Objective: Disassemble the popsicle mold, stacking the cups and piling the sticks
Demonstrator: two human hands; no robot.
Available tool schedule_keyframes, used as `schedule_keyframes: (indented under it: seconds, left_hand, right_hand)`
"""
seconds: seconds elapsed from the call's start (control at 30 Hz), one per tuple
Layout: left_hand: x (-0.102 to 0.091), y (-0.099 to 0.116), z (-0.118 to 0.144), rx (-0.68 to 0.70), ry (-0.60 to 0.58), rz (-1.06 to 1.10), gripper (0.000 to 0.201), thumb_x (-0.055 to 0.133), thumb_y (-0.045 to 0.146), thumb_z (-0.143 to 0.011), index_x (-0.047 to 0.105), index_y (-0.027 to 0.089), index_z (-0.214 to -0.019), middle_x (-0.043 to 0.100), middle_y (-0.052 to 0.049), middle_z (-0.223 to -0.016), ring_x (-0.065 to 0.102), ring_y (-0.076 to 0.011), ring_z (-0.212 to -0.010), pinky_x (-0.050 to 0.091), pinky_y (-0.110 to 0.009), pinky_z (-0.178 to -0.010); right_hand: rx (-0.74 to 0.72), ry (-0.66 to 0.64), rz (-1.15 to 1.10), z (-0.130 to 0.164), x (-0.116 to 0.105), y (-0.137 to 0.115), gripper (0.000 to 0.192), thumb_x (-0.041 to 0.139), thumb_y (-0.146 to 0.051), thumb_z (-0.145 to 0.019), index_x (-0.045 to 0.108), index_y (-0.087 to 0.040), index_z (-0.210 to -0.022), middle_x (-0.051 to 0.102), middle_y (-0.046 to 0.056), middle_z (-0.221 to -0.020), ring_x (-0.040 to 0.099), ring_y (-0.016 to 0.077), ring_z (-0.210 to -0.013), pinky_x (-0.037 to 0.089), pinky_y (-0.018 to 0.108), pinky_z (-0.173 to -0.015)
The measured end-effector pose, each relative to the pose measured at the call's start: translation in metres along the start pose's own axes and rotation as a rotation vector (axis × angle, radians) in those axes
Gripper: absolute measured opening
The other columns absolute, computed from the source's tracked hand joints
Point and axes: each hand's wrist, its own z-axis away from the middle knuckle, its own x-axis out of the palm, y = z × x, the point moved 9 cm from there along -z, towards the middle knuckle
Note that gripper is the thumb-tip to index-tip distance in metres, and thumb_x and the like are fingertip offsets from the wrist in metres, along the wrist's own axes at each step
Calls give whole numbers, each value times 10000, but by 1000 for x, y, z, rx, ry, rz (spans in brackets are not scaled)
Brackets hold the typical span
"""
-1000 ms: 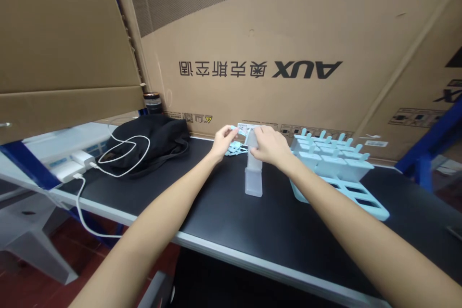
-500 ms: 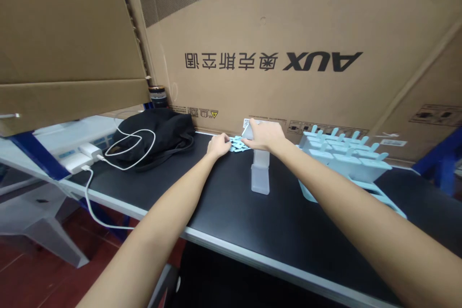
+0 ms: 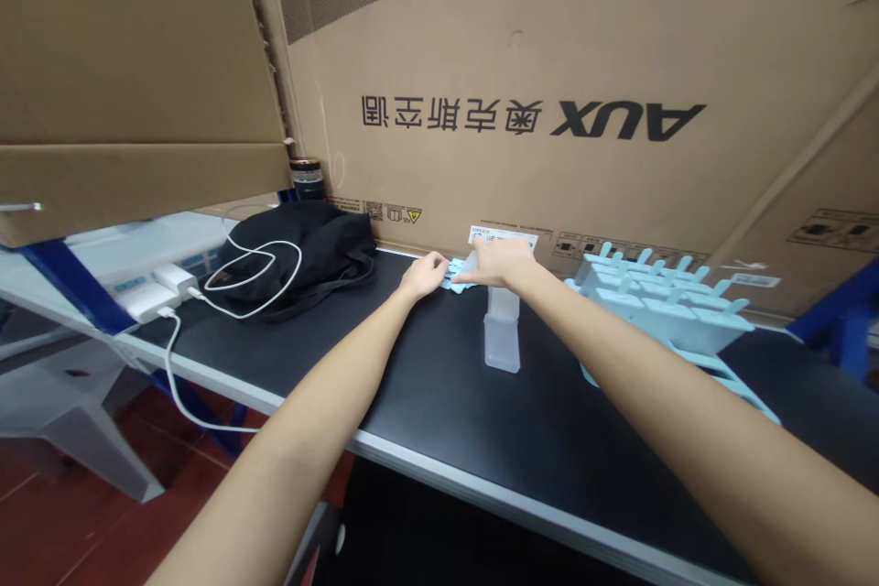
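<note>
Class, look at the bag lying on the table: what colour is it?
Black. The bag shows plainly in the head view, with a white cable looped over it.

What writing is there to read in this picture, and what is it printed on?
"AUX": upside down on the big cardboard box.
Chinese characters beside it: upside down, not read with certainty.
White sticker low on the box: print too small.
Warning triangle and small symbols along the box's bottom edge: too small.

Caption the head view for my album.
Both hands, left and right, reach into pale-blue sticks behind a frosted mould.
</note>
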Motion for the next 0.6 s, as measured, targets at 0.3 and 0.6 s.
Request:
schedule_keyframes:
  seconds: [0.3, 0.6]
  left_hand:
    - [8, 17, 3, 182, -61, -26, 507, 654, 599, -731, 647, 244, -1092, 616, -66, -1224, 495, -286, -1198, 393, -417, -1019]
    - [14, 37, 15, 355, -183, -101, 735, 760, 614, -584, 605, 269, -1214, 540, -77, -1273, 403, -324, -1243, 318, -469, -1074]
  right_hand:
    - [12, 122, -419, 74, -23, 31, 526, 313, -430, -930, 409, -261, -1419, 688, 71, -1042, 626, 266, -960, 450, 382, -820]
    - [159, 96, -1105, 158, 17, 69, 350, 465, -473, -881, 587, -260, -1129, 583, -2, -772, 529, 155, -662, 449, 277, -584]
